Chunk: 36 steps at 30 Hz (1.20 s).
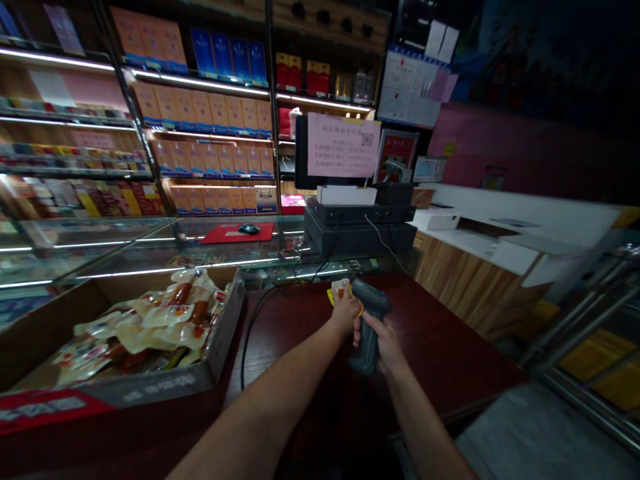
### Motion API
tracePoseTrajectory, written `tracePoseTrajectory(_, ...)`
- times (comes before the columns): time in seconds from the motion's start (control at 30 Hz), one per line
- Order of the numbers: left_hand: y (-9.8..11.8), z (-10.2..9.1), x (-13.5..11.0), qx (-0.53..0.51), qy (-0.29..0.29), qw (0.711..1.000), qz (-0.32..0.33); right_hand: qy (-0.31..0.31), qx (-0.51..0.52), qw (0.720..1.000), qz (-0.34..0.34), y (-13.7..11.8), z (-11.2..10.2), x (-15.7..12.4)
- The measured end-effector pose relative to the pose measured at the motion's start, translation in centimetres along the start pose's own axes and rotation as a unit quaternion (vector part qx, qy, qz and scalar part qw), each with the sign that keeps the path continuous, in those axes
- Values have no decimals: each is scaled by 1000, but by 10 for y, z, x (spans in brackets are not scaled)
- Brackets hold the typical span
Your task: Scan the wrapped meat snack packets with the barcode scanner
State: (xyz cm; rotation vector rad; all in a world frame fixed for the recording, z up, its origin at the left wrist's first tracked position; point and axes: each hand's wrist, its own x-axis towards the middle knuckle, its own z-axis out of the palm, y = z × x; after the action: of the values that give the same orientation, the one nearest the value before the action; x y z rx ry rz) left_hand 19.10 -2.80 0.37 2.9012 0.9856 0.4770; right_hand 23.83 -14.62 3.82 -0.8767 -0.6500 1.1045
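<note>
My right hand (389, 341) is wrapped round the grip of a dark grey barcode scanner (369, 293), held upright above the dark red tabletop (425, 333). Close against the scanner's left side, my left hand (344, 316) is closed on a small packet with yellow edges (331, 297). Fingers cover most of that packet, so its exact kind is hidden. Off to the left, an open cardboard box (227, 333) holds several clear plastic packs of brown food (175, 313).
Past the tabletop runs a glass counter (150, 250) with a red mouse pad (215, 233) and a mouse (249, 229). A monitor (301, 153) stands over dark box units (360, 237). A black cable (249, 327) crosses the table. Metal rails (565, 320) stand at right.
</note>
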Motion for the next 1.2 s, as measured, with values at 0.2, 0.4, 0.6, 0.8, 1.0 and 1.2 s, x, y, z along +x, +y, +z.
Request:
tracePoseTrajectory(0.2, 1, 13, 11, 9, -25, 999, -34, 54, -14, 998, -1, -14, -31, 1)
tracePoseTrajectory(0.4, 1, 19, 16, 20, -30, 998, -57, 173, -70, 982, -14, -28, -62, -3)
tracePoseTrajectory(0.6, 5, 17, 17, 4, -31, 997, -70, 212, -68, 975, -12, -34, -75, -9)
tracePoseTrajectory(0.8, 0, 11, -1, -2, -21, 996, -88, 208, -74, 975, -9, -31, -74, -14)
tracePoseTrajectory(1.0, -19, -7, -40, -8, -14, 994, -105, 176, -73, 982, 6, -18, -60, -14)
tracePoseTrajectory(1.2, -48, -22, -85, 5, -9, 990, -139, 113, -86, 989, 29, 5, -31, -8)
